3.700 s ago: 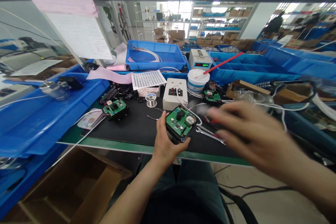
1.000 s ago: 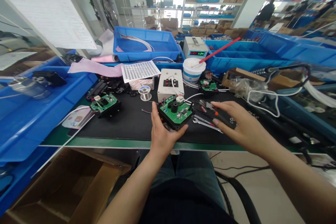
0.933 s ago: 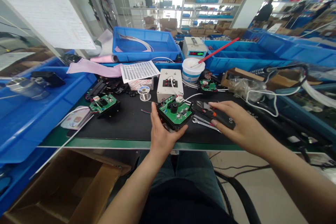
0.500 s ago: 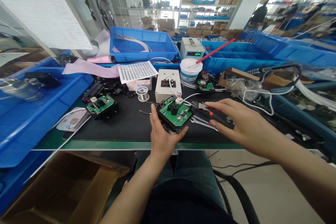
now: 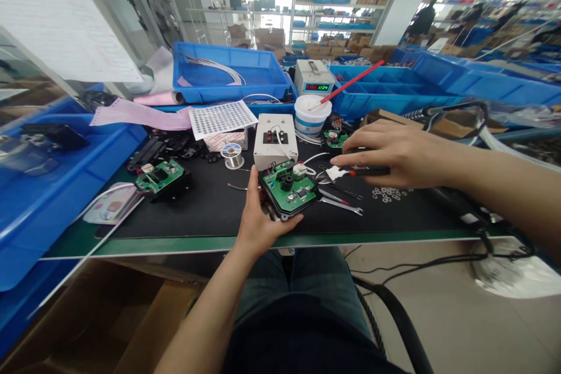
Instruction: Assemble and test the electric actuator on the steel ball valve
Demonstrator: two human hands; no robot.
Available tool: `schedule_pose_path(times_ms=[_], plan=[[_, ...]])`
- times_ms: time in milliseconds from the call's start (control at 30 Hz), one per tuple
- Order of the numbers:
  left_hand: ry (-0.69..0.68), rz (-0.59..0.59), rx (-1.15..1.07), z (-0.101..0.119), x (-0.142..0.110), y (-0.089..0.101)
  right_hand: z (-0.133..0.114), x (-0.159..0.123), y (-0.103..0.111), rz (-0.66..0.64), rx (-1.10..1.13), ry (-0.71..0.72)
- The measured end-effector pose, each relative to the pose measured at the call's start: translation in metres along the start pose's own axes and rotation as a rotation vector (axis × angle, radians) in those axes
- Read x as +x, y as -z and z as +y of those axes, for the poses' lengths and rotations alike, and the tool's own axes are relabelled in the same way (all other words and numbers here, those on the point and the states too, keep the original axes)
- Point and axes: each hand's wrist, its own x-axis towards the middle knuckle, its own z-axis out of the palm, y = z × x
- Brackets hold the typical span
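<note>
My left hand (image 5: pixel 258 225) holds a black housing with a green circuit board (image 5: pixel 289 191) on top, fingers along its left side and thumb at the front edge. The board carries a round black part, a white connector and a white cable. To the right, my right hand (image 5: pixel 377 149) is palm down around pliers (image 5: pixel 335 173) with black and orange handles; its hold is partly hidden. The pliers' jaws point left, near the board's right edge. Below them lie a wrench (image 5: pixel 339 204) and several small rings (image 5: pixel 388 193).
A grey box with switches (image 5: pixel 269 155) stands just behind the board. Solder wire (image 5: pixel 232 156) sits left of it, a white tub (image 5: pixel 312 117) with a red-handled brush right of it. Another board assembly (image 5: pixel 160 178) lies at left. Blue bins (image 5: pixel 230 93) line the back.
My right hand has moved up and left. The pliers have swung from slanting to nearly level, their handles raised. My left hand keeps the housing in about the same place while the view shifts slightly.
</note>
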Motion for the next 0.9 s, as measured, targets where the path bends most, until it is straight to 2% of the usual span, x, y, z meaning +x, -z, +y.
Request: schedule_pose_path(times_ms=[133,333,433,567,733,800,900], plan=[[0.015,0.012,-0.007,-0.002,0.004,0.002,0.002,0.003,-0.006,-0.003,0.059,-0.044],[0.011,-0.034,0.11,0.011,0.001,0.002,-0.019,-0.003,-0.011,-0.015,0.239,-0.239],[0.006,-0.04,0.182,0.02,0.002,0.001,-0.029,-0.005,-0.012,-0.004,0.288,-0.283],[0.025,-0.05,0.25,0.026,0.007,0.003,-0.03,-0.008,-0.015,0.06,0.258,-0.26],[-0.087,-0.077,0.307,0.023,0.012,0.008,-0.023,-0.01,-0.02,0.15,0.008,-0.119],[-0.09,-0.05,0.298,0.02,0.013,0.009,-0.027,-0.007,-0.022,0.172,0.09,-0.197],[-0.048,-0.026,0.255,0.015,0.012,0.007,-0.041,-0.002,-0.023,0.209,0.257,-0.409]])
